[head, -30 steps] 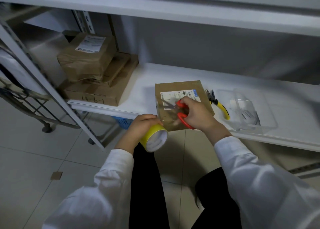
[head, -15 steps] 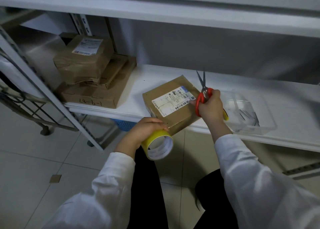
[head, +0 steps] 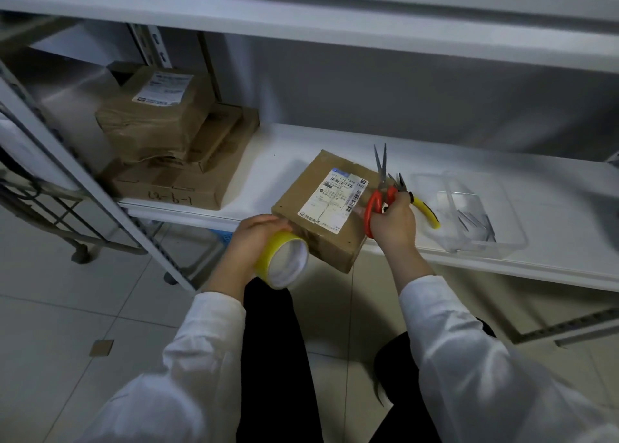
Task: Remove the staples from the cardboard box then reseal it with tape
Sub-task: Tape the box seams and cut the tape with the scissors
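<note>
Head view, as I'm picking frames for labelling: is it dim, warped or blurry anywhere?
Head view: light is dim and bluish; the shelf edges bow from the wide lens; the label on the box looks soft; the clear tray barely stands out from the white shelf.

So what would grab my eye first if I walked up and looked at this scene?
Probably the red-handled scissors gripped in the right hand, blades pointing up, just right of the labelled cardboard box at the front edge of the white shelf. Next, the yellow tape roll that the left hand holds by the box's near left side. A stack of brown parcels sits at the shelf's left end.
</note>
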{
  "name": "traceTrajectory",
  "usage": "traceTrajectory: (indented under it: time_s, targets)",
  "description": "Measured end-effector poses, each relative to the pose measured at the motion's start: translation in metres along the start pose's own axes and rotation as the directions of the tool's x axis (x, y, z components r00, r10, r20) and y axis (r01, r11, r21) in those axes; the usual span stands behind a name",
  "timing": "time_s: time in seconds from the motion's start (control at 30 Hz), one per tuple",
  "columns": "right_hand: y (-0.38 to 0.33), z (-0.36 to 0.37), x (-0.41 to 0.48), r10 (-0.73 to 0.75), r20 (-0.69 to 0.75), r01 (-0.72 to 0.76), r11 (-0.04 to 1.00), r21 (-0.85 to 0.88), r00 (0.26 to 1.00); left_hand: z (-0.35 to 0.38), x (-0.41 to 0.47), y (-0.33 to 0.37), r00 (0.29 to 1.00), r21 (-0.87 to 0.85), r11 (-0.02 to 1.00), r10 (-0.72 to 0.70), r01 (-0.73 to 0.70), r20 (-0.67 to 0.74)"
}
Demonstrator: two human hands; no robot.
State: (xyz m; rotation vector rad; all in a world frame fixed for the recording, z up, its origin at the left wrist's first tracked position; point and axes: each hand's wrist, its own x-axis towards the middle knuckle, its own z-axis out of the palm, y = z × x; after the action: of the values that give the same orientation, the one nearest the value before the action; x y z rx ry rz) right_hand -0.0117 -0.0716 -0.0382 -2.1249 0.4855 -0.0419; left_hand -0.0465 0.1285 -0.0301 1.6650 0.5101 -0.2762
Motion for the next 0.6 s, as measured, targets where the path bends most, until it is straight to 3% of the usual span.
traceTrajectory:
  time_s: [0.07, 0.3, 0.47, 0.6]
  targets:
    - [-0.001, -0.001, 0.001, -0.019, 0.036, 0.018, 0.999, 0.027, 0.999, -0.005, 0.001, 0.001, 0.998, 0.017, 1.000, 0.001, 0.000, -0.059]
    - [-0.002, -0.004, 0.010, -0.065, 0.155, 0.047, 0.992, 0.114, 0.986, 0.005, -0.007, -0.011, 0.999, -0.029, 0.999, 0.036, -0.036, -0.023]
    - [-0.014, -0.006, 0.012, -0.071, -0.084, 0.060, 0.989, -0.133, 0.994, 0.018, -0.013, -0.010, 0.998, -0.148, 0.987, 0.062, -0.057, 0.029]
    - [-0.028, 0.004, 0.000, -0.223, -0.123, 0.199, 0.963, -0.182, 0.967, 0.030, -0.016, -0.008, 0.995, -0.197, 0.979, 0.069, -0.054, 0.066]
